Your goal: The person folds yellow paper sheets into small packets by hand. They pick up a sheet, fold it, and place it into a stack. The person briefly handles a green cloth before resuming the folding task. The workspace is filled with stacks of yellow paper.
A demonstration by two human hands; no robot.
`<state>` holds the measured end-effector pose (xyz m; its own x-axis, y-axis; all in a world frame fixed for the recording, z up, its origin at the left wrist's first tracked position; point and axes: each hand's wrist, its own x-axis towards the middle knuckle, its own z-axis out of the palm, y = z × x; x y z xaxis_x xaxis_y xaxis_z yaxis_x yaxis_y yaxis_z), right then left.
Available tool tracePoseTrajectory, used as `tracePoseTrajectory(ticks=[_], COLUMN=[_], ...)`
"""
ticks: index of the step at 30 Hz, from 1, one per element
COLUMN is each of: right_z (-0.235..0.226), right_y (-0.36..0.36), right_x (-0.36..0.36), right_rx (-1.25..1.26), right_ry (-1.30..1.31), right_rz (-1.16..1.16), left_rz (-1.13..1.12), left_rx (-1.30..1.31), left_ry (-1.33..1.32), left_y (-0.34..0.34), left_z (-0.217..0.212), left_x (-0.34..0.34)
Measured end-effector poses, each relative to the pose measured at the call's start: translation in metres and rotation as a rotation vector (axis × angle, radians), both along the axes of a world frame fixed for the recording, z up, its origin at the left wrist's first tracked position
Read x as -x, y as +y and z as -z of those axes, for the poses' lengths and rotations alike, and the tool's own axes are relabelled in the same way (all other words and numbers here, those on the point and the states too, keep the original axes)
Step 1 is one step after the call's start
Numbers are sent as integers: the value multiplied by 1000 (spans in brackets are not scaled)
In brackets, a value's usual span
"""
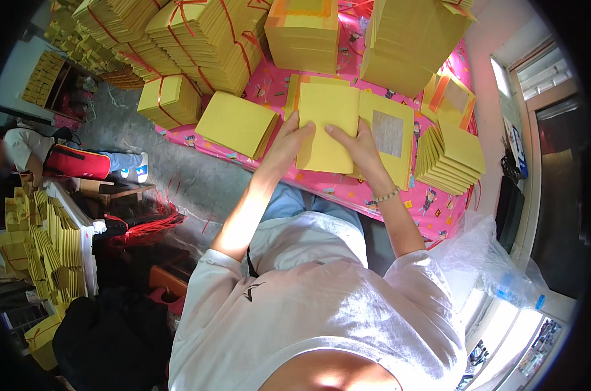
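A small sheaf of yellow paper envelopes (328,140) is held upright between my two hands over the pink patterned tablecloth (243,156). My left hand (287,140) grips its left edge, thumb on the front face. On the right edge, my right hand (357,146) holds it the same way, its thumb also on the front; the fingers behind are hidden. Just behind and to the right lies a yellow piece with a grey rectangular patch (388,133). To the left of my hands rests a low yellow stack (237,124).
Tall yellow stacks tied with red string (204,45) fill the table's far left; more yellow stacks (399,45) stand at the far right. A fanned pile (450,156) sits near the right edge. Another person (31,153) is at the left, by a bundle of red string (152,225).
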<state>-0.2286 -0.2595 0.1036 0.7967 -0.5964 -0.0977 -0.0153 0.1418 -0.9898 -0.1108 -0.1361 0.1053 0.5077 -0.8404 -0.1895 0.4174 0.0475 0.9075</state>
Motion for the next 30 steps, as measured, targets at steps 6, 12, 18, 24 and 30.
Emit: tracePoseTrajectory(ticks=[6, 12, 18, 24, 30], right_z=[0, -2, 0, -13, -21], right_y=[-3, -4, 11, 23, 28], right_x=[-2, -2, -1, 7, 15], right_rx=[-198, -179, 271, 279, 285], right_ry=[-12, -3, -89, -197, -190], right_rz=[7, -29, 107, 126, 117], left_rz=[23, -1, -48, -228, -251], left_rx=[-31, 10, -47, 195, 254], left_ry=[85, 88, -61, -432, -438], left_y=[-4, -4, 0, 0, 5], left_z=[0, 1, -6, -1, -13], left_x=[-2, -2, 6, 30, 40])
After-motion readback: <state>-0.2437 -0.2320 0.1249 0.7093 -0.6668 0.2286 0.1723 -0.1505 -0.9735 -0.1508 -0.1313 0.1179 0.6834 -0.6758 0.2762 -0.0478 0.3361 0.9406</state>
